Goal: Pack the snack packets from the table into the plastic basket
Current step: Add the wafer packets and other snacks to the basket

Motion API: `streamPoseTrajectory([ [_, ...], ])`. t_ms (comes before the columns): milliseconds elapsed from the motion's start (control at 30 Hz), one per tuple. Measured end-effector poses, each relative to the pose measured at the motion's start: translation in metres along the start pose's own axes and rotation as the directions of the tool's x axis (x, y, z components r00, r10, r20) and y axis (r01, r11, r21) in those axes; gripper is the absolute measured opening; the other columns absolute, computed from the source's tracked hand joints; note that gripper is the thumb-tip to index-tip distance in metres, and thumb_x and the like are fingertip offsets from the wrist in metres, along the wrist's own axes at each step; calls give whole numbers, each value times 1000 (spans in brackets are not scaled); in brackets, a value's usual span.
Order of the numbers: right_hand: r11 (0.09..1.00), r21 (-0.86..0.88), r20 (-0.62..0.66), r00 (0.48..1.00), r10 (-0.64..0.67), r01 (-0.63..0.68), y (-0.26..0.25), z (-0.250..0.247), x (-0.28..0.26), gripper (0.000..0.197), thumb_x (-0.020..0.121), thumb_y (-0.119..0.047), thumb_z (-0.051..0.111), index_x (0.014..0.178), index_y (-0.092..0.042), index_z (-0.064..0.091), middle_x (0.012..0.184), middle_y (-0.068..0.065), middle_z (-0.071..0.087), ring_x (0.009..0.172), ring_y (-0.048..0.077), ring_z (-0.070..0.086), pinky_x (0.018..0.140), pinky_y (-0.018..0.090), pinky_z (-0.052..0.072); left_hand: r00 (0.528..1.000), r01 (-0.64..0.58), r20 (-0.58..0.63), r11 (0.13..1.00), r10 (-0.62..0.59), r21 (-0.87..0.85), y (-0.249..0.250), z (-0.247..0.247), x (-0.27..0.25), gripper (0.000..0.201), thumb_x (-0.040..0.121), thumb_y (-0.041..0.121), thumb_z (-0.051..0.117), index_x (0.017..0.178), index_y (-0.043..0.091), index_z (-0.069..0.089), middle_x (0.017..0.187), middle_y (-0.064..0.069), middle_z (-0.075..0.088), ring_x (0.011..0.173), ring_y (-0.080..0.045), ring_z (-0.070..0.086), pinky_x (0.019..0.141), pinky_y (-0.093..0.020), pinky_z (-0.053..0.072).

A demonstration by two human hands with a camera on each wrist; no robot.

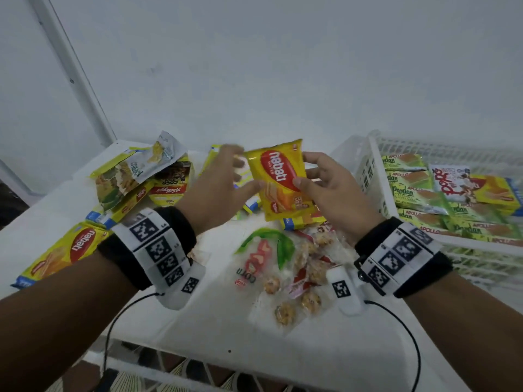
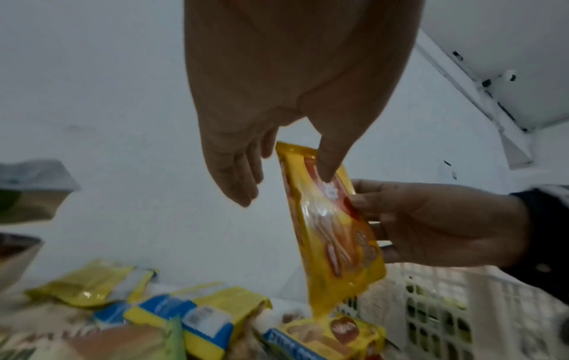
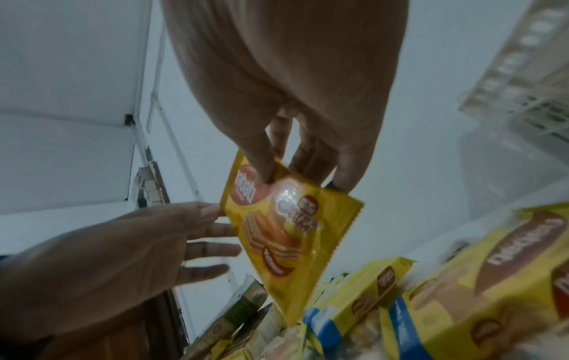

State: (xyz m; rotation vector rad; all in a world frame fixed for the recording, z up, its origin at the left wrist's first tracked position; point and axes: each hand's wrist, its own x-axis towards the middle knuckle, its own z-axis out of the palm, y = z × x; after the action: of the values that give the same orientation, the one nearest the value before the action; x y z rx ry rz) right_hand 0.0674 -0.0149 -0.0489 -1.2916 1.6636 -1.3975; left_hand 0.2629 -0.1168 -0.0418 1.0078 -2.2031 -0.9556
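A yellow Nabati wafer packet (image 1: pixel 280 182) (image 2: pixel 332 231) (image 3: pixel 286 233) hangs in the air above the table, between both hands. My right hand (image 1: pixel 302 169) (image 3: pixel 301 181) pinches its right edge, thumb on the front and fingers behind. My left hand (image 1: pixel 247 169) (image 2: pixel 283 185) is at the packet's left edge with straight fingers; only its thumb rests on the wrapper. The white plastic basket (image 1: pixel 376 176) (image 2: pixel 431 304) stands just right of the hands, holding several green Pandan packets (image 1: pixel 418 193) and other snacks.
More packets lie on the white table (image 1: pixel 212 321): a heap of yellow ones at the back left (image 1: pixel 141 179), one Nabati packet near the left edge (image 1: pixel 65 253), and clear bags of corn snacks (image 1: pixel 283 273) below the hands. A white wall rises behind.
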Motion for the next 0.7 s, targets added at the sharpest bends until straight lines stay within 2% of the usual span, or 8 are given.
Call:
streamPoseTrajectory([
  [67, 997, -76, 25, 999, -32, 33, -1, -2, 1, 31, 99, -16, 66, 128, -25, 64, 103, 3, 74, 91, 21, 73, 78, 42, 61, 991, -74, -108, 997, 76, 27, 0, -8, 7, 83, 89, 36, 77, 152, 24, 26, 136, -4, 47, 119, -17, 53, 102, -39, 48],
  [133, 983, -170, 56, 996, -65, 73, -1, 0, 4, 27, 96, -17, 69, 122, -27, 69, 101, 1, 72, 89, 18, 71, 82, 41, 60, 983, -155, -74, 977, 167, 146, 3, -14, 14, 82, 88, 34, 77, 153, 27, 28, 137, -3, 48, 120, -12, 51, 101, -33, 44],
  [200, 955, -272, 63, 993, -102, 116, -1, 3, 6, 25, 93, -19, 72, 116, -29, 71, 100, -4, 69, 85, 11, 67, 81, 33, 57, 987, -160, 42, 967, 155, 198, 7, -16, 19, 54, 91, 30, 74, 139, 31, 49, 123, 4, 61, 103, -1, 60, 90, -23, 51],
  [267, 943, -306, 58, 991, -118, 130, 0, 5, 8, 23, 92, -21, 74, 113, -30, 71, 100, -9, 69, 85, 6, 65, 81, 27, 55, 985, -129, 131, 982, 111, 141, 8, -15, 22, 23, 95, 22, 70, 116, 28, 63, 104, 8, 70, 82, 4, 67, 63, -10, 48],
  [400, 911, -395, 17, 992, -127, 123, 7, 4, 10, 29, 93, -33, 73, 119, -25, 64, 104, -12, 67, 96, 0, 62, 83, 19, 47, 988, -107, 121, 991, 97, 78, -7, -16, 23, 12, 95, 24, 70, 106, 24, 65, 107, 0, 73, 87, -16, 72, 56, -7, 42],
  [500, 868, -491, -47, 994, -104, 68, 16, 3, 14, 47, 96, -39, 65, 136, -22, 48, 124, -1, 55, 114, 9, 53, 92, 26, 45, 1000, -20, 18, 1000, 19, 24, -23, -24, 23, 14, 96, 26, 69, 105, 17, 62, 105, -3, 72, 85, -19, 70, 58, -26, 52],
  [600, 835, -547, -37, 999, 37, -51, 26, 2, 23, 52, 98, -34, 61, 142, -19, 40, 133, 8, 48, 122, 17, 51, 101, 38, 47, 995, 79, -48, 989, -85, -125, -35, -39, 23, 17, 96, 22, 69, 106, 12, 61, 104, -8, 74, 94, -29, 73, 81, -55, 60],
  [700, 626, -775, 79, 970, 230, -86, 38, 4, 37, 62, 93, -41, 66, 146, -24, 39, 139, 9, 46, 128, 29, 50, 103, 43, 45, 988, 124, -63, 970, -140, -209, -41, -48, 22, 17, 97, 18, 68, 109, 8, 60, 104, -11, 75, 96, -29, 73, 86, -56, 59],
])
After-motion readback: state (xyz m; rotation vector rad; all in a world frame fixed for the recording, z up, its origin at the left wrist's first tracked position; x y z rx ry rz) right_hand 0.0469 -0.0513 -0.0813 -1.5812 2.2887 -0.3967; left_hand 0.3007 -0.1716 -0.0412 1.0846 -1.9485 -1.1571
